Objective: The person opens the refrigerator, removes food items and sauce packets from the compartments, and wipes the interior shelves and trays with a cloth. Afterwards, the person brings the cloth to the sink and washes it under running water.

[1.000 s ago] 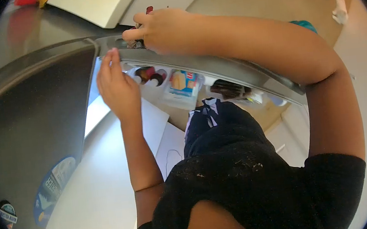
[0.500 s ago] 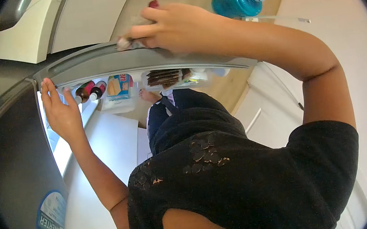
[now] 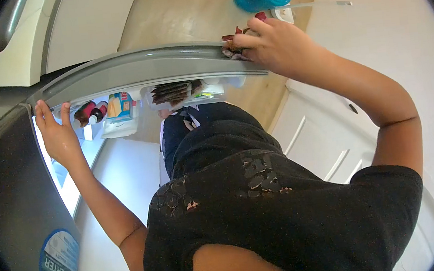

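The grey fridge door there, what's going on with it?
A person is at the open grey fridge door. Their right hand holds a crumpled, patterned dark red and white cloth at its top edge, near one end. Their left hand is by the other end. Two dark bottles sit inside the door.

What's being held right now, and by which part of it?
The right hand holds a crumpled cloth by its bunched part, folds poking out past the fingers. The left hand seems only to rest its fingertips at the fridge door.
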{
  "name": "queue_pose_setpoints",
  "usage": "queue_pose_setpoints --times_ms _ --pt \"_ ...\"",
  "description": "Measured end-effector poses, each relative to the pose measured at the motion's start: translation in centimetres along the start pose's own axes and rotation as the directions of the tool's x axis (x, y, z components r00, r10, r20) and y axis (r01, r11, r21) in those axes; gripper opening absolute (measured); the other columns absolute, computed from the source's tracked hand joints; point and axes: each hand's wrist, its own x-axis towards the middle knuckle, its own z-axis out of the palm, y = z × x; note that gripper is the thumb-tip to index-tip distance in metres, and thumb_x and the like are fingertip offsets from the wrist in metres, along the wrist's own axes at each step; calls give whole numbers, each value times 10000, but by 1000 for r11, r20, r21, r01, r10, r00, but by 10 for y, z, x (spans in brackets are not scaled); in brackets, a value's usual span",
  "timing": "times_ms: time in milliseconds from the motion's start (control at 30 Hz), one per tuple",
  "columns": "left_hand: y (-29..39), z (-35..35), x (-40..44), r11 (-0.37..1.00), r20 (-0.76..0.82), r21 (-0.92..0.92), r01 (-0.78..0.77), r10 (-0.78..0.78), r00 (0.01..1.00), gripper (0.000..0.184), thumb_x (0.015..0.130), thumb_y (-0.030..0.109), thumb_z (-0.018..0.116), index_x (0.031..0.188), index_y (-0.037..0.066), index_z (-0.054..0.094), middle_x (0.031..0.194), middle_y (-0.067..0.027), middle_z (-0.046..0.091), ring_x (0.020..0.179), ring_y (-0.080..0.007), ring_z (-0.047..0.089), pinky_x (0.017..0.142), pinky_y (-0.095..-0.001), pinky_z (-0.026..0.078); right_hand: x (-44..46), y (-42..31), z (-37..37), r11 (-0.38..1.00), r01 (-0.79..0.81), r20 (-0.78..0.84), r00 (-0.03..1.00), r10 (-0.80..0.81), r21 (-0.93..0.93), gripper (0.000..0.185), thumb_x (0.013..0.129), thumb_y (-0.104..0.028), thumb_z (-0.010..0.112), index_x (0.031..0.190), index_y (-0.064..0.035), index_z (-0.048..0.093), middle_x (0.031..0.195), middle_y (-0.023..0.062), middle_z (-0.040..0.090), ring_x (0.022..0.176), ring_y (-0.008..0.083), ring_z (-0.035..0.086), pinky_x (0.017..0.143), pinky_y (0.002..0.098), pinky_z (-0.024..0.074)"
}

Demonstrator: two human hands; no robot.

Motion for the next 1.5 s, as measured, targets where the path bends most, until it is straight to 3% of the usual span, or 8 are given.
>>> queue_pose_setpoints --times_ms 67,300,500,567,900,1133,1233,1500 --pt "-1 -1 3 1000 -1 1 5 -5 1000 567 848 461 545 1312 147 457 1347 -47 437 1180 -247 479 898 -357 451 3 12 -28 985 -143 336 936 103 96 272 729 -152 593 987 -81 636 992 24 545 961 200 513 784 319 474" --pt "-12 5 4 998 0 15 -53 53 999 597 844 509 526 1314 147 457 1354 -40 429 1200 -233 462 898 -356 450 -112 76 -22 566 -733 218 524 824 -377 154 752 -76 599 897 -84 649 961 64 573 964 271 540 762 361 477" --pt "-14 0 5 999 44 -13 -30 31 999 609 843 521 521 1313 139 459 1350 -68 433 1217 -246 444 922 -352 431 -70 -12 -20 141 -420 201 669 716 897 375 722 37 575 1071 -95 613 939 124 503 808 281 555 701 332 495" --pt "-15 0 5 998 33 29 -59 59 998 626 840 528 521 1314 125 455 1339 -85 441 1218 -256 443 927 -353 426 -31 -30 5 816 -348 -240 837 492 461 219 681 -83 623 893 -104 672 993 53 496 891 260 509 688 332 485" --pt "-5 -14 6 996 72 83 -28 22 997 636 826 536 531 1294 111 472 1305 -73 470 1165 -259 486 871 -370 454 -8 -5 15 935 -221 221 962 162 277 432 644 -467 687 870 -99 665 1045 -3 499 893 248 483 746 366 481" --pt "-10 -6 7 994 48 91 -58 54 997 616 830 524 533 1287 114 481 1309 -64 468 1159 -241 497 870 -354 456 -98 55 -14 676 -710 360 589 723 -195 444 847 -487 515 975 -83 650 885 40 575 840 213 581 623 349 495" --pt "-12 -5 6 994 24 80 -68 66 998 605 831 511 539 1284 113 484 1310 -63 468 1158 -239 498 876 -347 452 -121 29 -2 140 -655 148 364 920 743 482 886 -460 477 1099 -44 592 1025 89 513 994 235 532 802 363 455" --pt "-14 -10 2 995 35 -97 -7 10 999 608 797 485 599 1259 103 500 1301 -94 473 1151 -269 495 896 -369 441 -19 -84 51 810 -556 -257 768 587 187 581 743 -317 638 1298 -267 474 1363 -35 414 1210 290 397 984 397 360"
